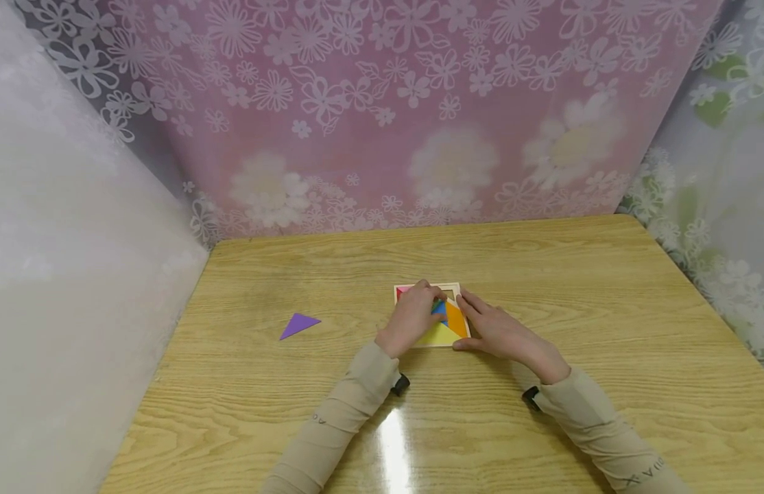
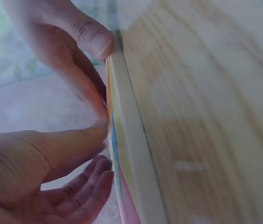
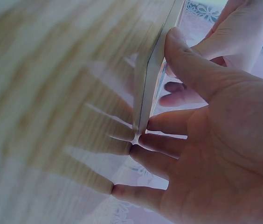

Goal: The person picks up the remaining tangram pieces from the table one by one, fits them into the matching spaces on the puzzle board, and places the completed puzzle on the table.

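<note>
A square wooden tangram tray (image 1: 426, 285) lies on the table with coloured pieces in it. Red, pink, blue, yellow and orange pieces show; an orange parallelogram (image 1: 456, 320) sits along the right side and a yellow triangle (image 1: 439, 335) along the near side. My left hand (image 1: 413, 317) reaches over the tray, thumb and fingers apart, fingertips at the pieces near the blue one; it covers part of the tray. My right hand (image 1: 504, 332) holds the tray's right side, thumb (image 3: 183, 51) at the near corner and fingers along the edge, some fingertips on the tabletop.
A purple triangle (image 1: 299, 324) lies on the wooden table (image 1: 265, 412), left of the tray. Flowered cloth (image 1: 369, 123) hangs behind the table's far edge, with more cloth at both sides. Dark wrist devices (image 1: 400, 384) show at the cuffs.
</note>
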`<state>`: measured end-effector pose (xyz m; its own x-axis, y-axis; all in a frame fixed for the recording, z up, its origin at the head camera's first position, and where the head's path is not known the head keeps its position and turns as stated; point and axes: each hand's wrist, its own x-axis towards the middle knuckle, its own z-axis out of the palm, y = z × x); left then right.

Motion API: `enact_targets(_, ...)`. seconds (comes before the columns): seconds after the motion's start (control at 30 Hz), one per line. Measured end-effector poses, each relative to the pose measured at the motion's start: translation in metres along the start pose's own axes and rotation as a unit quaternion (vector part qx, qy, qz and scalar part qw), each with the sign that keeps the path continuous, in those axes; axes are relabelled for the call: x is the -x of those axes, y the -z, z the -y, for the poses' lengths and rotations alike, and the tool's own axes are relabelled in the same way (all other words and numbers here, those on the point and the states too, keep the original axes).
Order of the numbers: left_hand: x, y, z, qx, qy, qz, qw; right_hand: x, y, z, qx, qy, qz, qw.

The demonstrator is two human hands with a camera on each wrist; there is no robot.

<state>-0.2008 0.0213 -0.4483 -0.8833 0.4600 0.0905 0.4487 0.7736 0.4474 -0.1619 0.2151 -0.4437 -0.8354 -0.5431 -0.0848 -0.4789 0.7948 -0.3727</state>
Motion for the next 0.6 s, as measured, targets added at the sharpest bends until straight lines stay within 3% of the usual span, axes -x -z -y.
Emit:
enact_targets(0.2, 0.002, 0.004, 0.009, 0.014, -0.008, -0.064, 0.9978, -0.001, 0.001, 0.001, 0.000, -0.008, 0.007, 1.000)
enact_targets(0.6, 0.016, 0.028, 0.029, 0.041, 0.012, -0.108, 0.9932, -0.002, 0.000, 0.001, 0.004, -0.021, 0.013, 1.000)
